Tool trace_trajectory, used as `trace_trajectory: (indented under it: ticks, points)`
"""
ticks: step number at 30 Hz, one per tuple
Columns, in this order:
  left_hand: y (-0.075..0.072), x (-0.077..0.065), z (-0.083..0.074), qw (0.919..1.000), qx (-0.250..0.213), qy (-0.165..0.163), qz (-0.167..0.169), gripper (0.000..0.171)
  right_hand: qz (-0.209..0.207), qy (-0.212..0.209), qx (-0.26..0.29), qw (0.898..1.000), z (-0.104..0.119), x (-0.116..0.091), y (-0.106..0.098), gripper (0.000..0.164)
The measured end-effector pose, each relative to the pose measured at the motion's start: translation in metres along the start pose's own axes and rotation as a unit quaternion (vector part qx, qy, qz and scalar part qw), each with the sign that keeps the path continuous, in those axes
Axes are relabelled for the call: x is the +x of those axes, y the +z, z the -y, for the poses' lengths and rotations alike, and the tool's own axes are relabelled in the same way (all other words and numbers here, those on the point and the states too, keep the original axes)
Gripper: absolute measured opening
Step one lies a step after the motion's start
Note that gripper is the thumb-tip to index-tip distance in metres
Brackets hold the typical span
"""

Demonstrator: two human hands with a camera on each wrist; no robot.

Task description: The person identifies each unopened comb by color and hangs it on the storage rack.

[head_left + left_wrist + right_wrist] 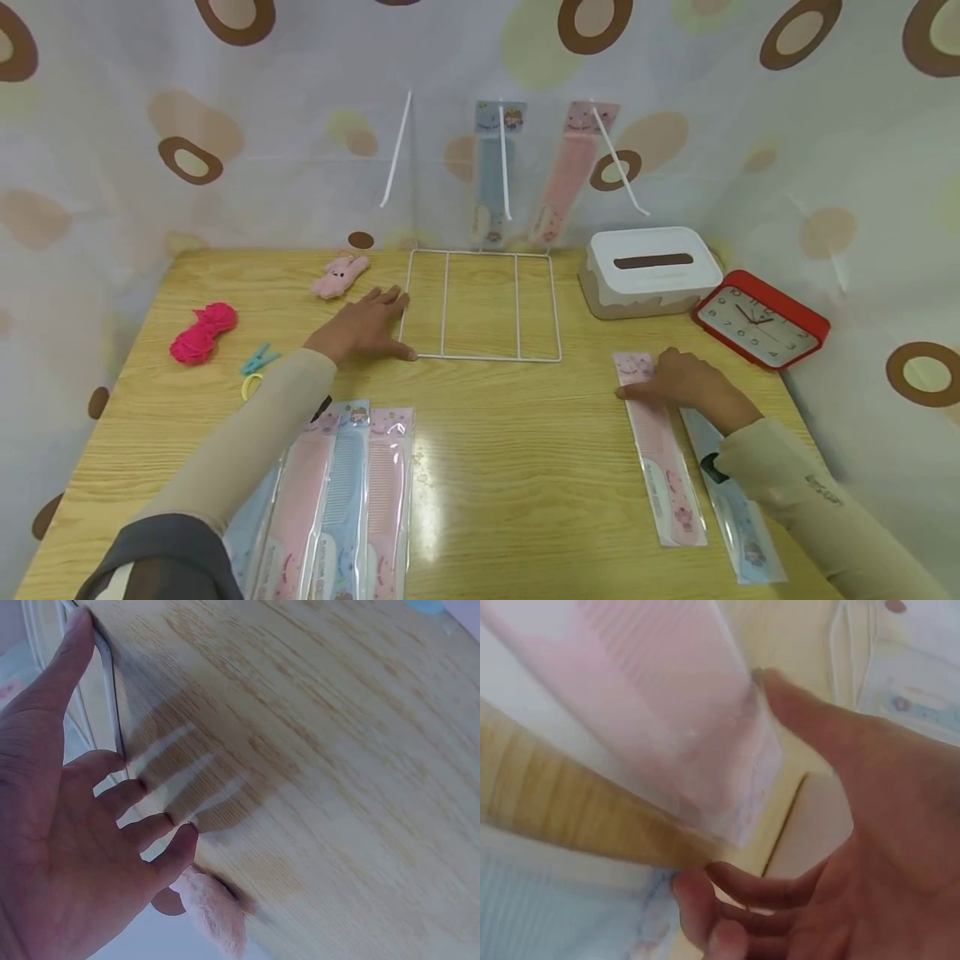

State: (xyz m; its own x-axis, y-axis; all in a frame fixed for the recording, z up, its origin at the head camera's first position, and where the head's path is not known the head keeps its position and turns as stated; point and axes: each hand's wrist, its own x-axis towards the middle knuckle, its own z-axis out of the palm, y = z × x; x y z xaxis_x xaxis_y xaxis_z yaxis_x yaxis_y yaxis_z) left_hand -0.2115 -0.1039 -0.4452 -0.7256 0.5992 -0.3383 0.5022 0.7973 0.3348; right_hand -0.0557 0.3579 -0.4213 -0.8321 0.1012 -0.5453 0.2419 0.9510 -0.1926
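My right hand point(686, 385) is at the upper end of a pink comb point(660, 450) in a clear packet, thumb at its left edge and curled fingers at the other side. In the right wrist view the packet's header point(742, 795) sits between thumb and fingers. Just right of it lies a packaged blue comb point(738, 508), partly under the forearm. With fingers spread, my left hand point(367, 327) rests on the left side of the white wire rack point(487, 359), thumb at its front corner. Two packaged combs, one blue point(491, 171) and one pink point(567, 179), hang on rack hooks.
Several packaged combs point(345, 483) lie at the front left, partly under the left forearm. A pink plush toy point(340, 277), red hair tie point(202, 333) and blue clip point(258, 360) are at the left. A tissue box point(622, 292) and red clock point(761, 321) stand back right.
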Motion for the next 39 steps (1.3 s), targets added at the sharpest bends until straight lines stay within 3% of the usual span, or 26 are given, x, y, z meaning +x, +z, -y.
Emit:
trace_trajectory:
  ticks: [5,9,16,18,25,30,39]
  points:
    - [0.002,0.001,-0.002,1.0000,0.002,0.004,-0.004,0.109,0.012,0.000,0.020,1.000,0.000,0.001,0.003,0.081]
    - [0.003,0.003,-0.003,0.9999,0.008,0.002,-0.006,0.108,0.008,0.003,0.049,0.999,0.000,0.003,0.002,0.076]
    - [0.002,0.003,-0.002,0.9999,0.012,-0.002,-0.006,0.107,0.000,0.020,0.050,0.999,0.008,0.005,-0.001,0.099]
    - [0.001,0.003,-0.002,0.9999,0.015,-0.003,-0.006,0.107,0.006,0.019,0.051,0.999,0.009,0.004,-0.002,0.099]
    - [0.000,0.001,-0.002,0.9999,0.012,-0.002,-0.007,0.108,0.024,-0.008,0.065,0.998,0.007,0.005,0.001,0.067]
    - [0.002,0.002,-0.001,0.9999,0.010,0.000,-0.005,0.107,0.026,-0.018,0.091,0.995,0.002,0.006,0.003,0.059]
    - [0.001,0.001,0.000,0.9999,0.015,-0.002,-0.005,0.108,-0.016,-0.128,0.174,0.976,0.015,-0.007,-0.018,0.023]
